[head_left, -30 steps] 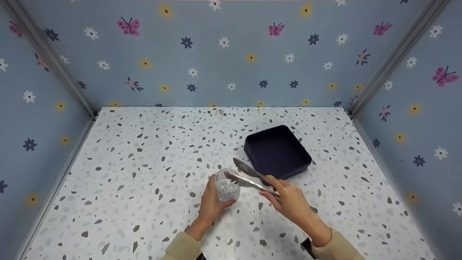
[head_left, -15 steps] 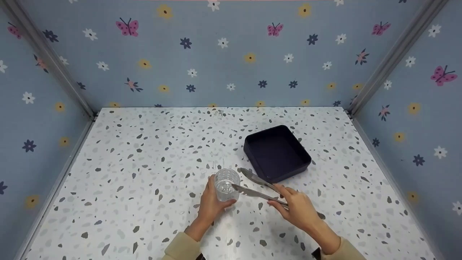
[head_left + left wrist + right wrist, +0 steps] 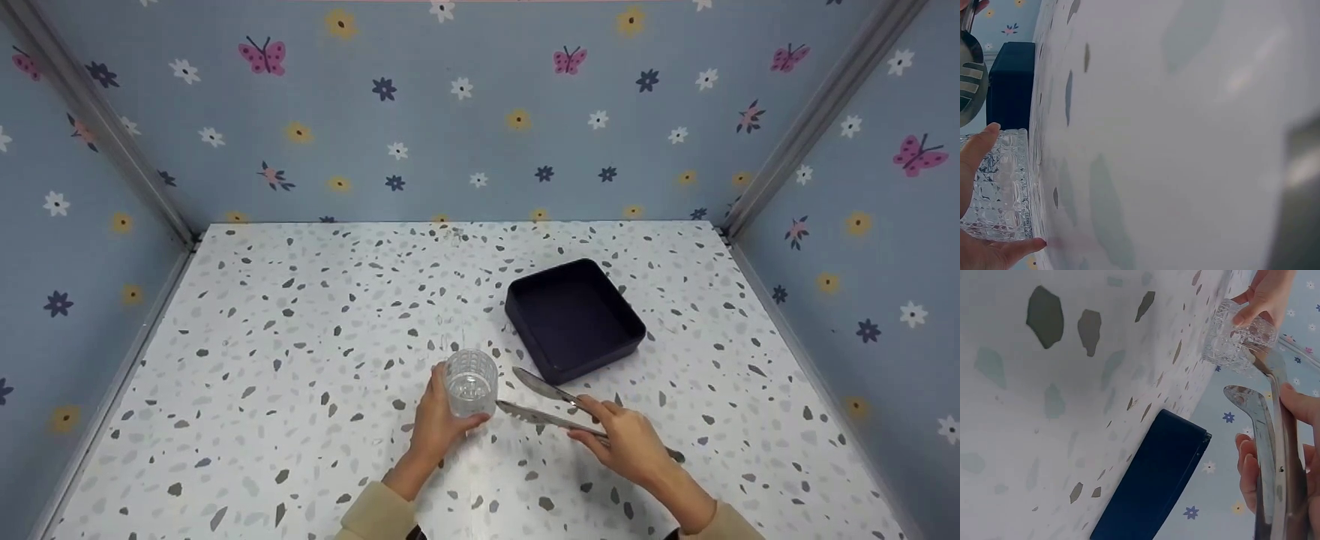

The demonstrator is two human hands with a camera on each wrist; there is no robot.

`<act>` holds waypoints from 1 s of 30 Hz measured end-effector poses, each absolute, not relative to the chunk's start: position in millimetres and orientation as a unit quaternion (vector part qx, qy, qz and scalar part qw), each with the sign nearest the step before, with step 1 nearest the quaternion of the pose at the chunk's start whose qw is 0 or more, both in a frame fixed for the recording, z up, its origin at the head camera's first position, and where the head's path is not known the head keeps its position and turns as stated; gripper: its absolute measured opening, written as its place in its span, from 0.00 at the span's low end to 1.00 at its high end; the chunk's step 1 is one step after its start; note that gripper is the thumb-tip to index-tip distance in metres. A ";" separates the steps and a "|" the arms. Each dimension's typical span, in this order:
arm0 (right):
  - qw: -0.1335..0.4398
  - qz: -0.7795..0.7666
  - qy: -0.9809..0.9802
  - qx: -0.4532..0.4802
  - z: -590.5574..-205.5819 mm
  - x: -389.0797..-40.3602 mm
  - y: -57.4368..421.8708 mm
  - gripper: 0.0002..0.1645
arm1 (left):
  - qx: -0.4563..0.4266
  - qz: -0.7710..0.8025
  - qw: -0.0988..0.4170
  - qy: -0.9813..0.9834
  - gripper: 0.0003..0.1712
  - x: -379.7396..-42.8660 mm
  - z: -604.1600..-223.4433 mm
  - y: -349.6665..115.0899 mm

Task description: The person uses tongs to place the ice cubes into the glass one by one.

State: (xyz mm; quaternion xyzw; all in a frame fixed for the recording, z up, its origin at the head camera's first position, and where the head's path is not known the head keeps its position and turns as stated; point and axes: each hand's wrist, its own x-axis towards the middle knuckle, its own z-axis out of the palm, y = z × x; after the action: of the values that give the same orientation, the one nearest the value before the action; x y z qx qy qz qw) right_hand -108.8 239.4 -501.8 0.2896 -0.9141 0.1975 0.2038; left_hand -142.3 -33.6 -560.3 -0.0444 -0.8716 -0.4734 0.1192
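Note:
A clear, textured drinking glass (image 3: 472, 382) stands upright on the speckled table, and my left hand (image 3: 439, 427) grips it around its near left side. In the left wrist view, the thumb and fingers wrap the patterned wall of the glass (image 3: 1002, 191). My right hand (image 3: 626, 439) holds a pair of metal tongs (image 3: 555, 416) by the arms. The two tong arms are spread apart, nothing between their tips, which point left at the glass's right side. In the right wrist view, the tongs (image 3: 1278, 455) show thumb on one arm and fingers on the other.
A dark, square, shallow box (image 3: 574, 322) sits behind the tongs, to the right of the glass; its inside shows no contents. Flower-patterned walls (image 3: 480, 112) enclose the white speckled table (image 3: 300, 337) at the back and both sides.
The right hand has drawn the tongs right and toward the person, from over the glass's mouth to beside it. The left hand and glass stay in place.

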 end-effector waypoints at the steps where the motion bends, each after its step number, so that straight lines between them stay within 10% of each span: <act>1: 0.202 0.197 -0.914 0.291 -502.9 -109.6 240.2 0.28 | -0.044 -0.476 0.117 -0.871 0.58 -142.3 -560.5 -33.5; 30: 0.158 0.219 -0.947 0.173 -525.7 -86.4 280.8 0.25 | -0.037 -0.477 0.113 -0.871 0.58 -141.6 -560.5 -33.7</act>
State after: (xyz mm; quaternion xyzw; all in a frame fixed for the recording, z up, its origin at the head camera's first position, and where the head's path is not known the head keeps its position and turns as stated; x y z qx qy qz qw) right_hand -86.4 280.8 -525.7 0.1728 -0.9473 0.2188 0.1579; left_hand -141.6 -33.7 -560.5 -0.0372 -0.8709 -0.4768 0.1133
